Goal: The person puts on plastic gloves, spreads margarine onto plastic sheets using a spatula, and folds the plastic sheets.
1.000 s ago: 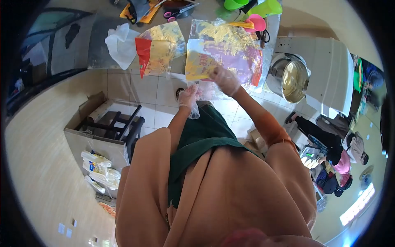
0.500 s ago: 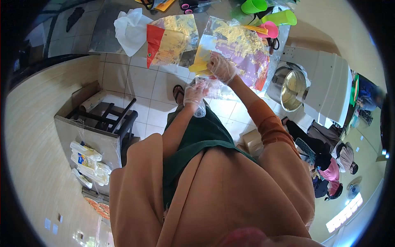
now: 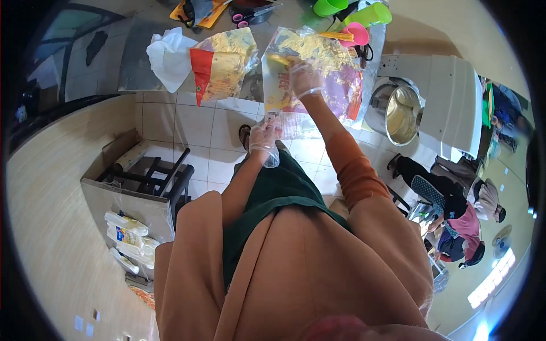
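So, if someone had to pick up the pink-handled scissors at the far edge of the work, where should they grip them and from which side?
Probably by the pink loops, reaching in from the wearer's near left side. The loops form the near-left end, while the blades point away to the right, so that approach should keep fingers off them.

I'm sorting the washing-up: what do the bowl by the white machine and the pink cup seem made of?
The bowl looks like polished metal, perhaps steel, given its mirror-like shine. The pink cup seems smooth plastic, judging by its even, bright colour.
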Available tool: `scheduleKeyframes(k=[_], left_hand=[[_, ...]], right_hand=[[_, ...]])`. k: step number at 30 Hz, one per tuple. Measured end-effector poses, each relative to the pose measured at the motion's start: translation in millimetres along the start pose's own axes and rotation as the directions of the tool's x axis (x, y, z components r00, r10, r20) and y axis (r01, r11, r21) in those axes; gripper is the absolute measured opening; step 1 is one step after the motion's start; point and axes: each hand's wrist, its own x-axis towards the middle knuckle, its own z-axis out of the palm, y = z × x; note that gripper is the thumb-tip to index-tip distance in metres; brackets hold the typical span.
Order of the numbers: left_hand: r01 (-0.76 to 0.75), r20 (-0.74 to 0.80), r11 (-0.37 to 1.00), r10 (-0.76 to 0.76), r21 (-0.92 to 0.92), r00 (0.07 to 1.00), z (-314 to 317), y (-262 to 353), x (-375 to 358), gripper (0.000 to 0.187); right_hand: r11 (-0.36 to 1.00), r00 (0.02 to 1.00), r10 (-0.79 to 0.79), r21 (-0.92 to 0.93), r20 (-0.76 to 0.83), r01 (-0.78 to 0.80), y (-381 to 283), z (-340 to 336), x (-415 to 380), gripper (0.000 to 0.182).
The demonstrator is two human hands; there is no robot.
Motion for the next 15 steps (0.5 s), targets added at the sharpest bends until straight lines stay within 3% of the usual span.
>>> scheduleKeyframes(k=[1, 2, 4, 5, 6, 7, 8, 10, 11, 14, 15], left_hand=[[0.036, -0.008, 0.999, -0.035, 0.037, 0.999, -1.2, 5.1, -1.9, 0.035], [-0.007, -0.009, 0.999, 0.007, -0.038, 1.000, -0.6, 1.1, -1.3, 0.037], [-0.091, -0.020, 0.977, 0.089, -0.192, 0.996, 3.5, -18.5, 6.5, 0.040], [-0.084, -0.030, 0.970, 0.079, -0.230, 0.996, 3.9, -19.1, 6.2, 0.041], [-0.080, -0.040, 0.960, 0.072, -0.269, 0.997, 4.8, -18.9, 7.3, 0.041], [-0.074, -0.052, 0.948, 0.061, -0.309, 0.997, 5.6, -19.4, 7.2, 0.042], [-0.107, -0.083, 0.994, 0.105, -0.023, 0.991, 1.7, -9.3, 2.2, 0.041], [-0.132, -0.105, 0.837, 0.220, 0.531, 0.970, -11.3, 38.4, -18.7, 0.039], [-0.122, -0.099, 0.929, 0.167, 0.350, 0.981, -9.8, 54.0, -27.8, 0.041], [-0.202, -0.096, 0.808, 0.303, 0.553, 0.948, -5.7, -20.2, 7.1, 0.044], [-0.181, -0.101, 0.867, 0.255, 0.465, 0.962, -4.1, -5.3, -2.5, 0.044]], right_hand=[[0.994, 0.997, 0.072, 0.082, -0.007, -0.071, 0.8, -5.0, -12.4, 0.026], [0.976, 0.989, 0.146, 0.163, -0.008, -0.143, -0.5, -10.9, -28.4, 0.026], [0.925, 0.953, 0.155, 0.300, 0.259, -0.232, -18.1, -15.7, -74.9, 0.030], [0.989, 0.949, -0.115, 0.050, -0.293, 0.136, -27.7, 28.9, -107.4, 0.029], [1.000, 0.996, -0.021, 0.004, 0.084, 0.021, -50.0, 37.5, -127.3, 0.028], [0.982, 0.982, -0.072, 0.186, 0.172, 0.039, -57.1, 0.2, -133.3, 0.027], [0.974, 0.990, -0.009, 0.226, 0.141, -0.023, -56.8, 1.3, -134.6, 0.024], [0.941, 0.990, 0.117, 0.311, 0.076, -0.136, -52.8, 9.0, -134.0, 0.019], [0.922, 0.979, 0.146, 0.339, 0.139, -0.186, -47.9, 18.9, -130.0, 0.020], [0.881, 0.946, 0.220, 0.369, 0.238, -0.297, -34.8, 27.1, -127.9, 0.020], [0.875, 0.939, 0.248, 0.360, 0.239, -0.323, -29.1, 26.2, -128.0, 0.020]])
